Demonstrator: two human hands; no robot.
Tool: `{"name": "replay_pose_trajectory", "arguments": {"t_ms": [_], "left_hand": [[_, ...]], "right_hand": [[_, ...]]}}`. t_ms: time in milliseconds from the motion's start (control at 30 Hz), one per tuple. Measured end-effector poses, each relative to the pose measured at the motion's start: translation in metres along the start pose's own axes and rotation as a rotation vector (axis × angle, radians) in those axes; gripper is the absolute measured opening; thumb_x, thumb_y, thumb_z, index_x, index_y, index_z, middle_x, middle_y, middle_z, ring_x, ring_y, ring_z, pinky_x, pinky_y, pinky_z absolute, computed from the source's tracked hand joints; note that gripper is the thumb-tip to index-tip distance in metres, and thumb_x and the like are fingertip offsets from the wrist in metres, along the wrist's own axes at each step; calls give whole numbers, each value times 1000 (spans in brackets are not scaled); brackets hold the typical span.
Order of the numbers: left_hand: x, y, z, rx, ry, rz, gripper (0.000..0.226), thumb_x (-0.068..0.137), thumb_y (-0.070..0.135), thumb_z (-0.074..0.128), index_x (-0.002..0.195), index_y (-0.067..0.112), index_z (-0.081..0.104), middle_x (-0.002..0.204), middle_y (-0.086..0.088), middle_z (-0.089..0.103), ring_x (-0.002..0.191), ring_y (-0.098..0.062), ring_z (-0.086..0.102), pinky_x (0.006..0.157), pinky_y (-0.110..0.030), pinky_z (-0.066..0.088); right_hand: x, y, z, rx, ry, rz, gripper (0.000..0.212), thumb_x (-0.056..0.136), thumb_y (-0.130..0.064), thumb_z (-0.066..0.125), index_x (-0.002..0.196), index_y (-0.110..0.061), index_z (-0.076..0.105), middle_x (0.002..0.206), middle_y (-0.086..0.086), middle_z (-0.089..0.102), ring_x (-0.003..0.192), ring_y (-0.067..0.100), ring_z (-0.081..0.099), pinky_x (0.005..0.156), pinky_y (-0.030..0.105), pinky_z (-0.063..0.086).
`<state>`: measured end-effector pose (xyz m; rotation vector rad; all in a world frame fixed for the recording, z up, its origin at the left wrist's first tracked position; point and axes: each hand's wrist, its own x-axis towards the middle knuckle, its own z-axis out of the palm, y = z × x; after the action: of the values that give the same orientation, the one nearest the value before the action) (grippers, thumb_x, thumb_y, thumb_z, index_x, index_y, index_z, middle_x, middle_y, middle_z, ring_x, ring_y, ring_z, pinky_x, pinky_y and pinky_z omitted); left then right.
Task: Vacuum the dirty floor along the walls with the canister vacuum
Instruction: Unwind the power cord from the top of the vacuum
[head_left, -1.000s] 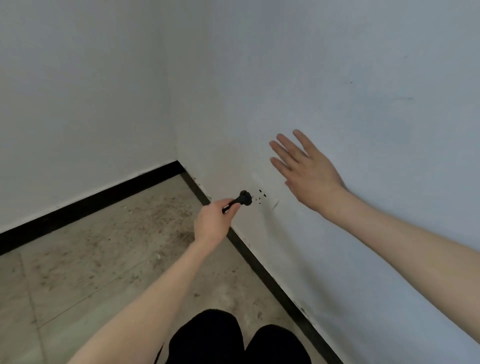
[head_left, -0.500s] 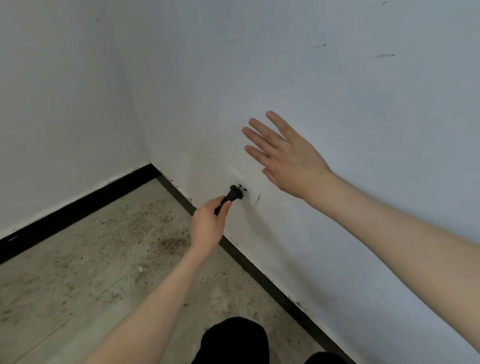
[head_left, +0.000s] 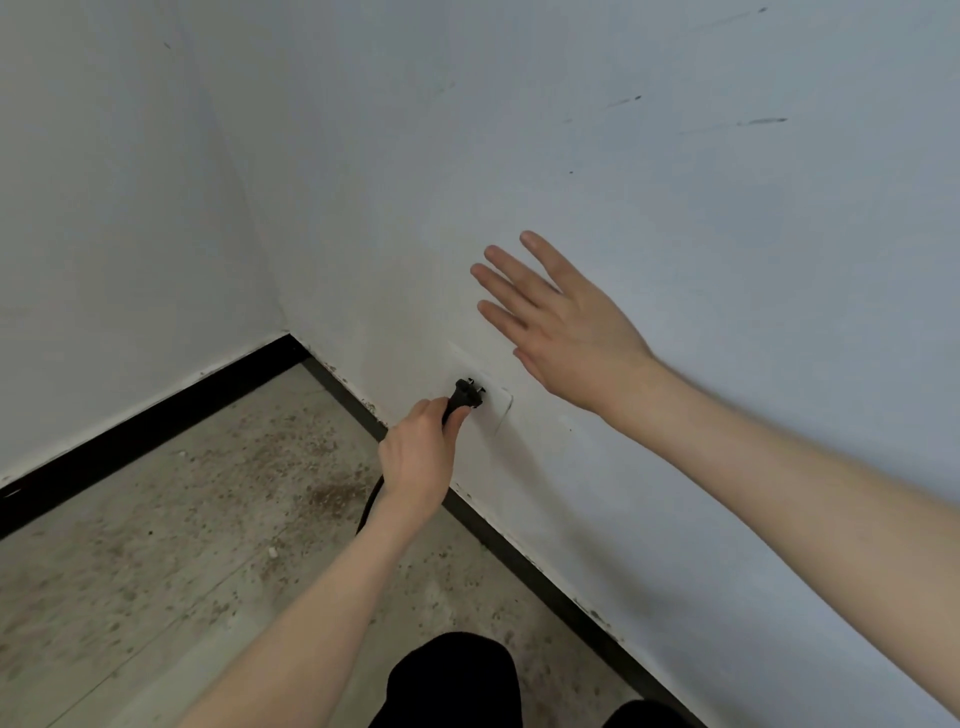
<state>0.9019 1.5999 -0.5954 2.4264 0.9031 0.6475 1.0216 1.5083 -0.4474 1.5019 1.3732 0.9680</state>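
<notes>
My left hand (head_left: 422, 457) grips a black power plug (head_left: 465, 397) and holds it against a white wall socket (head_left: 496, 408) low on the right wall. The plug's prongs are at the socket face. A short stretch of black cord (head_left: 370, 506) runs down below my left wrist. My right hand (head_left: 558, 322) hovers flat with spread fingers near the wall, above and to the right of the socket, holding nothing. The canister vacuum itself is out of view.
The tiled floor (head_left: 171, 519) is speckled with brown dirt, densest near the corner. A black skirting board (head_left: 130, 431) runs along both white walls, which meet in a corner at the upper left. My dark-trousered knees (head_left: 452, 680) show at the bottom edge.
My left hand has brought the plug from just short of the wall up to the socket face. The right hand has stayed spread beside the wall. The view has shifted closer.
</notes>
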Motion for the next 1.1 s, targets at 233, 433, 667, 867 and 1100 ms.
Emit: {"name": "replay_pose_trajectory", "arguments": {"t_ms": [233, 433, 667, 867, 1100], "left_hand": [[4, 9, 1, 35, 14, 13, 38, 85, 24, 70, 58, 5, 51, 50, -5, 41, 34, -22, 32, 43, -15, 6], [8, 11, 4, 18, 6, 37, 37, 83, 19, 73, 57, 4, 50, 50, -1, 34, 37, -18, 24, 43, -15, 4], [11, 13, -4, 155, -78, -20, 36, 98, 35, 48, 76, 7, 54, 68, -6, 51, 57, -23, 44, 44, -28, 19], [28, 28, -39, 219, -483, -56, 41, 101, 40, 33, 112, 8, 56, 109, -13, 64, 96, -29, 61, 71, -34, 48], [15, 79, -191, 187, -614, 50, 61, 99, 42, 38, 151, 17, 19, 156, -9, 22, 140, -27, 26, 111, -43, 29]], "right_hand": [[1, -2, 0, -21, -39, -32, 63, 102, -41, 31, 156, -13, 11, 162, 18, -2, 149, 40, -4, 92, 66, -33], [1, -2, -1, -22, -59, -33, 64, 103, -41, 31, 155, -12, 9, 162, 18, -3, 148, 41, -4, 92, 68, -32], [0, -3, -7, 49, -135, 13, 63, 103, -41, 30, 156, -15, 7, 163, 15, -7, 149, 37, -9, 104, 62, -23], [-6, -5, -31, 331, -259, 12, 59, 102, -39, 33, 154, -15, 20, 163, 14, 1, 150, 33, -5, 108, 53, -22], [-72, 48, -92, 958, -321, 115, 72, 49, -44, 92, 114, -19, 73, 121, 10, 68, 111, 30, 65, 96, 48, 49]]}}
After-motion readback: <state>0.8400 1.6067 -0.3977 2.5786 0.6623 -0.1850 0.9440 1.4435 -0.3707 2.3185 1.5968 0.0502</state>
